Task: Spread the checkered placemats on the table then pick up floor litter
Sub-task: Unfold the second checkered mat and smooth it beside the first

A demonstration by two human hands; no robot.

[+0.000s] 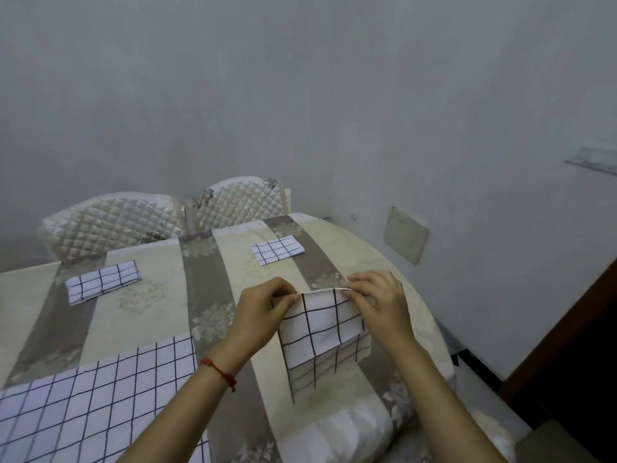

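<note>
The fingertips of the left hand [263, 307] and the right hand [379, 302] pinch the top edge of a partly folded checkered placemat [317, 332], one at each upper corner, holding it lifted above the right part of the table [157, 289] so that its lower layers hang down toward the striped cloth. An unfolded placemat [96, 402] lies flat on the near left of the table beside the left forearm, which wears a red string bracelet [218, 372]. Two folded placemats rest farther back, one on the left [101, 281] and one near the far edge [277, 249], in front of two quilted chairs [173, 212].
</note>
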